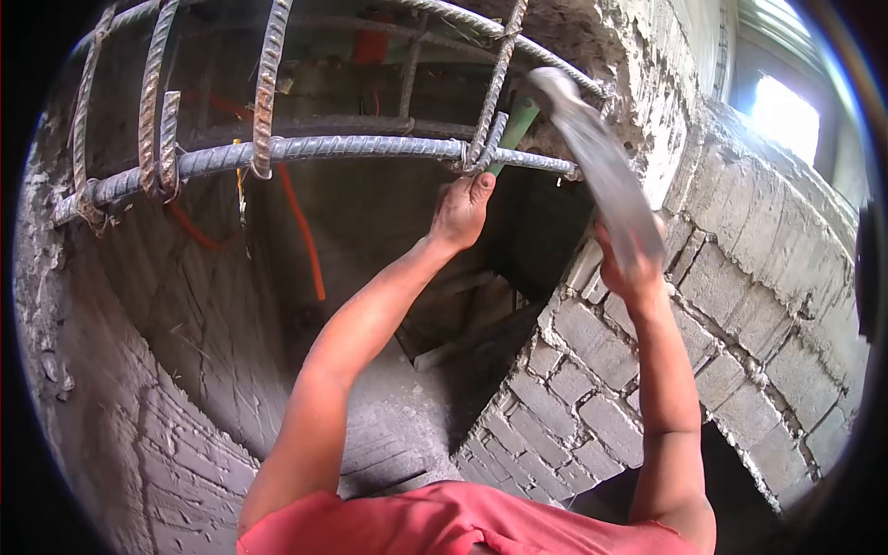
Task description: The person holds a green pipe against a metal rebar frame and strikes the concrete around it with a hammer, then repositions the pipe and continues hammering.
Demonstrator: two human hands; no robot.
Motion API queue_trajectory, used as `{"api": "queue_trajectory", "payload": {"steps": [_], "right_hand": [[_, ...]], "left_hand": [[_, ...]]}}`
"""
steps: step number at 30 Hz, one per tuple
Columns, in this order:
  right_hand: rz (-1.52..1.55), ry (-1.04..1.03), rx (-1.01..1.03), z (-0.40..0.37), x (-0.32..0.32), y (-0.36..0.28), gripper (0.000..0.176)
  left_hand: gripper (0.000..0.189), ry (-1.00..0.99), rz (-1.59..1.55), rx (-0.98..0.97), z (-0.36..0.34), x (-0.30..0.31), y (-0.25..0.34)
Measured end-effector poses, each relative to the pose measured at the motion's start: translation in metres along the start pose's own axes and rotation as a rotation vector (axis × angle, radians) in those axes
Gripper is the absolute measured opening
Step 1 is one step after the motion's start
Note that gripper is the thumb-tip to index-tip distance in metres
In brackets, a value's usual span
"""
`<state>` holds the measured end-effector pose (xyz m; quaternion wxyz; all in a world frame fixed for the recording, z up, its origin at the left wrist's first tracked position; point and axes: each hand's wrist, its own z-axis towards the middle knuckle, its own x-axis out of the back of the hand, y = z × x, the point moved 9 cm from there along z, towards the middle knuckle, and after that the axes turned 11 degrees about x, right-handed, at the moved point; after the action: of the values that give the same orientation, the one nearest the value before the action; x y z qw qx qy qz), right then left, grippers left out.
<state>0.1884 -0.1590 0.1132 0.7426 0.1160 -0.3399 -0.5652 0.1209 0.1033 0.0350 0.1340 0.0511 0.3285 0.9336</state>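
My right hand [635,264] is closed around the handle of a hammer [601,157], which is smeared by motion. The hammer's head is up at the rough concrete near the end of the rebar. Just below the lower horizontal rebar [351,148], my left hand [460,213] is closed on a green chisel-like bar [520,122]. That bar slants up and right behind the rebar, its upper end close to the hammer head. My left fingers are partly hidden behind the hand, and the bar's lower end does not show.
Vertical ribbed bars [268,83] are tied to the rebar on the left. Chipped concrete [638,65] rises at the upper right above a block wall [592,398]. An orange conduit [301,231] hangs in the dark opening. Rough plaster [176,444] covers the lower left.
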Motion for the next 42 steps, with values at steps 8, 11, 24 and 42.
{"api": "queue_trajectory", "payload": {"steps": [8,11,24,42], "right_hand": [[0.214,-0.079,-0.331,0.005,-0.02,0.01,0.031],[0.233,0.128,-0.159,-0.005,-0.009,0.01,0.038],[0.172,0.233,-0.126,0.001,-0.006,0.005,0.037],[0.207,-0.063,-0.509,-0.008,-0.017,0.021,0.031]], "left_hand": [[0.057,0.062,0.027,-0.228,-0.002,0.014,0.034],[0.054,0.038,0.136,-0.209,-0.001,0.015,0.03],[0.059,0.028,0.211,-0.284,-0.001,0.025,0.053],[0.059,-0.053,0.36,-0.016,-0.004,0.014,0.025]]}}
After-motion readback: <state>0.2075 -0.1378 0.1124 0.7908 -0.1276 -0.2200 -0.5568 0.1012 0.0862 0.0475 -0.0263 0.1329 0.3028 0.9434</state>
